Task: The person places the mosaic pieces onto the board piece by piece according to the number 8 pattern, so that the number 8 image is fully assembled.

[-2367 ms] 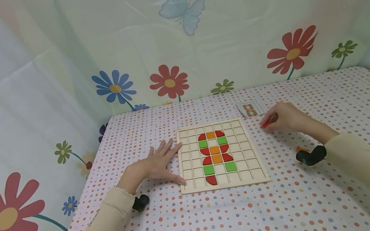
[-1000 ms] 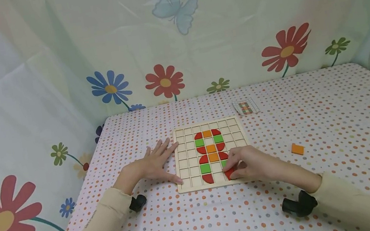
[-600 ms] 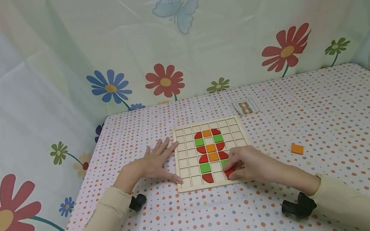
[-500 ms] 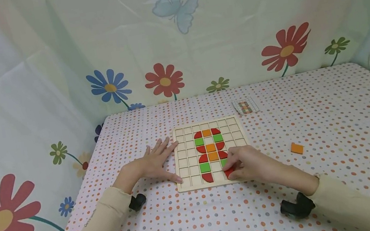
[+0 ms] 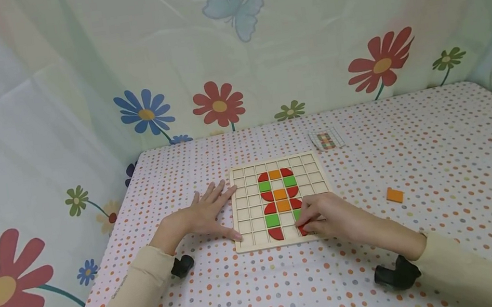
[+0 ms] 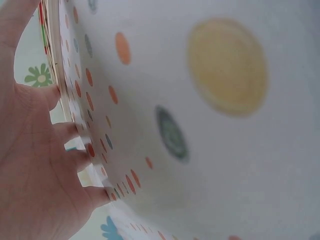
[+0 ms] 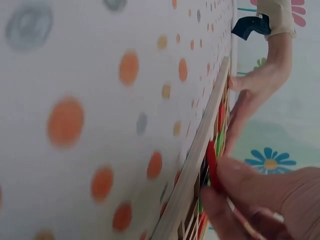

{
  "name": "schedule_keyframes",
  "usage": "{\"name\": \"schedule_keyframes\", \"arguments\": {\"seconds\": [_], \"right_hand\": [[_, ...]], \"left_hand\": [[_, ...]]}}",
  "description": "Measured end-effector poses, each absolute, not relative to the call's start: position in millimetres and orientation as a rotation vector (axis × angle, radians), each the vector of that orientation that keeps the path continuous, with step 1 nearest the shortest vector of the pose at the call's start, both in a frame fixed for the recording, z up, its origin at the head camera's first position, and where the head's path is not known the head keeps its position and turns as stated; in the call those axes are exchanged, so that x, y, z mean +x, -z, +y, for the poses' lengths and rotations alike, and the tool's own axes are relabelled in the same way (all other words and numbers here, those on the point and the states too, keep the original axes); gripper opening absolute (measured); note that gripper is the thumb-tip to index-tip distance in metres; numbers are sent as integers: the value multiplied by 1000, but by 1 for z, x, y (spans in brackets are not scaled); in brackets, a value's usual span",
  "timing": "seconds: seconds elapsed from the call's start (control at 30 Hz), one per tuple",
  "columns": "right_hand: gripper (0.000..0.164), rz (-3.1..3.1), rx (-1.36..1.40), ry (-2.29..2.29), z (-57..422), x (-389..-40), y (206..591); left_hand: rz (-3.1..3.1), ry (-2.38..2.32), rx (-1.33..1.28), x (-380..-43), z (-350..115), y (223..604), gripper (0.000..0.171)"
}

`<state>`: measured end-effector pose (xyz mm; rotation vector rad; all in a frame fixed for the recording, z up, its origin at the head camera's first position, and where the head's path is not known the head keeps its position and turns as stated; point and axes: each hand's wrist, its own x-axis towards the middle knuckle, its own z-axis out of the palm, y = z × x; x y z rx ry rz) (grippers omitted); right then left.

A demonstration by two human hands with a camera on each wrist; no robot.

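Observation:
In the head view, a square wooden grid board (image 5: 251,223) lies on the table, with red rounded, green square and orange square tiles forming a pattern in its middle columns. My right hand (image 5: 332,216) pinches a red rounded tile (image 5: 303,230) between thumb and fingers at the lower right of that pattern. The right wrist view shows this red tile (image 7: 213,166) tilted up on edge at the grid, close inside the board's rim. My left hand (image 5: 200,219) lies spread at the board's left edge, thumb and a fingertip touching its frame. A green tile (image 5: 298,214) is partly hidden behind the right fingers.
One loose orange tile (image 5: 394,195) lies on the dotted tablecloth (image 5: 265,292) right of the board, near the right forearm. Behind the board's far right corner is a small card (image 5: 326,139) printed with a coloured grid pattern. A flowered curtain (image 5: 316,49) rises behind the table.
My right hand has carried the red tile from beside the card down to the pattern's lower right, then stayed nearly still there. The left hand keeps its place at the board's edge.

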<state>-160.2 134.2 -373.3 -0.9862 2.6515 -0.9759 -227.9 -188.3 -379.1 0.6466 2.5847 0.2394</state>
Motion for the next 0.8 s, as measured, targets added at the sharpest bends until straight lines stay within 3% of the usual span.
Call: {"name": "schedule_keyframes", "arguments": {"seconds": [0.8], "right_hand": [[14, 2656, -999, 1023, 140, -165, 380]], "left_hand": [[2592, -233, 652, -228, -188, 379, 123]]}}
